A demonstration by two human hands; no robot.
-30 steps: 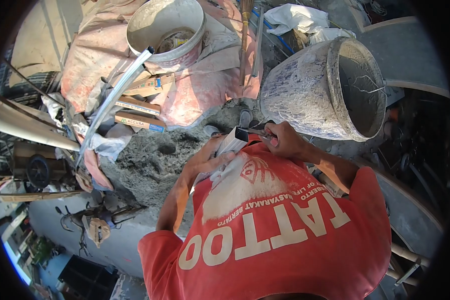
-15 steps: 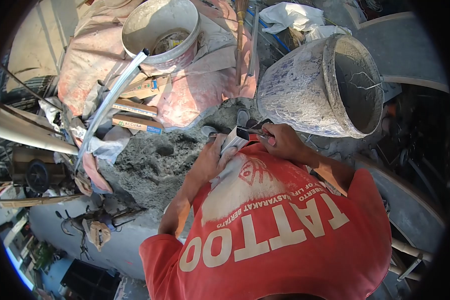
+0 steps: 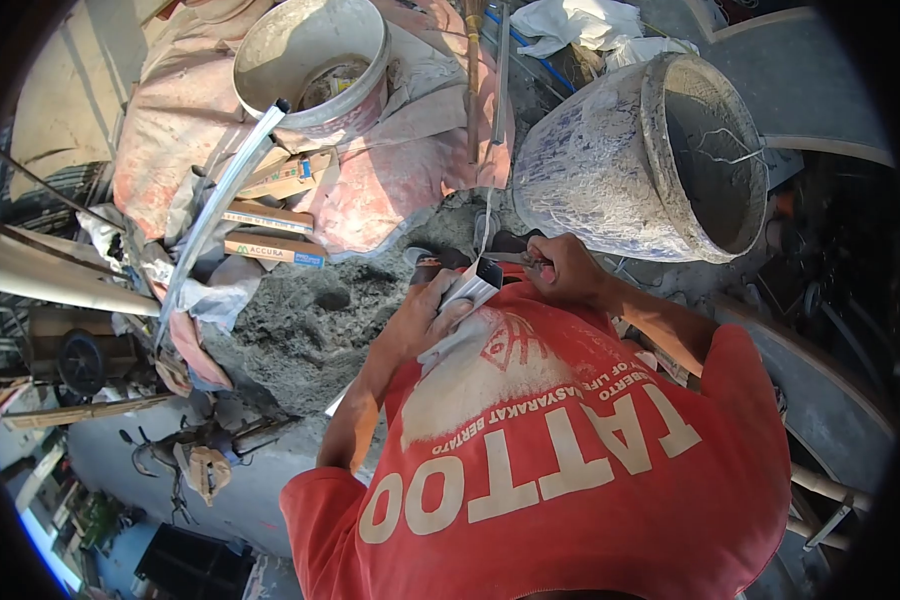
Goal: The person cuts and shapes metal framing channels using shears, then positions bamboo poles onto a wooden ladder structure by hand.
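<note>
My left hand (image 3: pixel 417 318) is wrapped around a shiny metal channel (image 3: pixel 477 284), its hollow end pointing away from my chest. A thin metal strip (image 3: pixel 486 222) stands up from that end. My right hand (image 3: pixel 566 268) is closed on what look like red-handled tin snips (image 3: pixel 542 268), whose front part reaches to the channel's end. The jaws are small and partly hidden, so I cannot tell how far apart they are. Both hands are just in front of my red shirt (image 3: pixel 560 480).
A cement-crusted planter (image 3: pixel 600 170) lies tipped at the right. At the upper left, a white bucket (image 3: pixel 365 100) stands on a dusty pink sheet (image 3: pixel 390 200) near cardboard boxes (image 3: pixel 270 250). A long metal channel (image 3: pixel 220 200) leans there. Rough grey ground (image 3: pixel 300 330) lies below.
The thin strip now stands up from the channel's end, where it was not visible before. My right hand and the snips have shifted slightly; the left hand keeps its grip.
</note>
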